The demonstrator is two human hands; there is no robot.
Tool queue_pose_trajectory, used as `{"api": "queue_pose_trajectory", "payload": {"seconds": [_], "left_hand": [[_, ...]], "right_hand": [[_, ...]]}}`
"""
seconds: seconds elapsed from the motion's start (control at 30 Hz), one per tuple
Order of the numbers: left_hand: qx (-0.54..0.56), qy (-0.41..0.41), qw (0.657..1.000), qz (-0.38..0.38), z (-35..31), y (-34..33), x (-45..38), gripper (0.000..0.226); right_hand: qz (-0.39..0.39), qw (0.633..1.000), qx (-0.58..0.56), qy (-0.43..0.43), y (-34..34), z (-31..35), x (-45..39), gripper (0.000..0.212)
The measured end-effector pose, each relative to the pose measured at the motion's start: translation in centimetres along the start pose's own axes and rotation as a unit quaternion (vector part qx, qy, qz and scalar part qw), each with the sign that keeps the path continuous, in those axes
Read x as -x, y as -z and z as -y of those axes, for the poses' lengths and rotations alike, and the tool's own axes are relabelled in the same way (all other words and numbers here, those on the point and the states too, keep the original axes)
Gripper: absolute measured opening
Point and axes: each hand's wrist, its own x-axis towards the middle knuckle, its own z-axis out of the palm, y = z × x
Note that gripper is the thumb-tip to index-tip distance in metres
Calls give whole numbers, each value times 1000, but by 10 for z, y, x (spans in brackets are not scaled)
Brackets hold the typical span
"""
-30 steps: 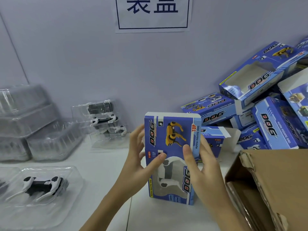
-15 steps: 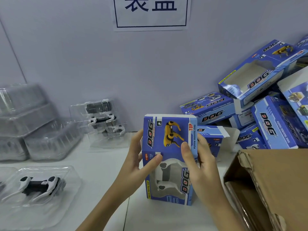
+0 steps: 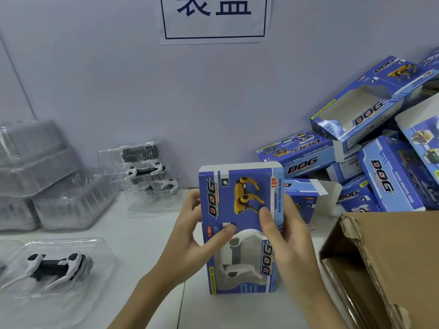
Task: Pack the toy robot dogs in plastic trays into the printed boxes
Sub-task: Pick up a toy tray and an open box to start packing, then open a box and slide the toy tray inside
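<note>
Colours, bench view: blue cartons against white and grey.
Centre-frame box (image 3: 240,224): blue, white top edge, yellow dog print, black-and-red "DOG" lettering. Boxes heaped at right (image 3: 380,162): same blue print. Lower-left toy dog (image 3: 55,265): black body, white legs, in a clear tray (image 3: 95,276). Lower-right carton (image 3: 389,257): brown. Bench (image 3: 147,233): white. Wall sign (image 3: 213,20): white, dark blue characters.

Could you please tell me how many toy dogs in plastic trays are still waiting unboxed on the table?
2 clear: one tray front left, another against the wall. More may be hidden.
</note>
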Motion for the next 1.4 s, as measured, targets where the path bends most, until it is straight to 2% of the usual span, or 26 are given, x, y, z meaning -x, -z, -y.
{"api": "queue_pose_trajectory", "payload": {"seconds": [0.13, 0.23, 0.4, 0.57, 0.7, 0.77, 0.83, 0.9, 0.97, 1.0, 1.1, 1.17, 1.23, 1.33, 1.4], "left_hand": [[-13, -16, 1000, 6, 0, 0, 0, 51], [-12, -24, 1000, 9, 2, 0, 1, 54], [-28, -29, 998, 44, 5, 3, -2, 52], [23, 26, 998, 50, 4, 2, -3, 53], [59, 37, 996, 59, 1, 8, -2, 54], [86, 52, 993, 58, 2, 10, -2, 57], [-3, 2, 1000, 2, 3, 1, -1, 50], [-143, -73, 984, -72, 6, -12, 1, 42], [-232, -103, 959, -124, 6, -22, 5, 45], [-243, -116, 954, -132, 5, -24, 7, 48], [-172, -143, 964, -141, 3, -21, 10, 55], [-86, -134, 974, -162, 1, -22, 8, 46], [-67, -141, 968, -197, 1, -23, 4, 36], [-104, -140, 949, -264, 6, -8, -5, 66], [-106, -89, 959, -248, 10, 5, -8, 80]], "right_hand": [[-24, 999, 33, 6, -1, -1, -1, 46], [-24, 998, 52, 13, 3, -1, -6, 34], [-17, 1000, -9, -18, 1, 0, -4, 25], [-29, 997, -51, -48, -1, 3, -2, 31], [-50, 991, -97, -71, -1, 2, -4, 38], [-75, 992, -92, -53, -6, 0, -2, 47], [-135, 991, -14, 2, -12, -1, 3, 57], [-174, 974, 120, 85, -15, -3, 9, 60], [-144, 953, 217, 157, -18, -6, 13, 46], [-120, 953, 228, 160, -20, -7, 15, 43], [-53, 983, 155, 80, -29, -8, 22, 58], [-32, 994, 103, 25, -32, -6, 23, 80], [-32, 996, 80, -2, -31, -6, 20, 95], [-5, 998, 49, -29, -22, -5, 15, 100], [35, 998, 37, -37, -16, -5, 13, 95]]}}
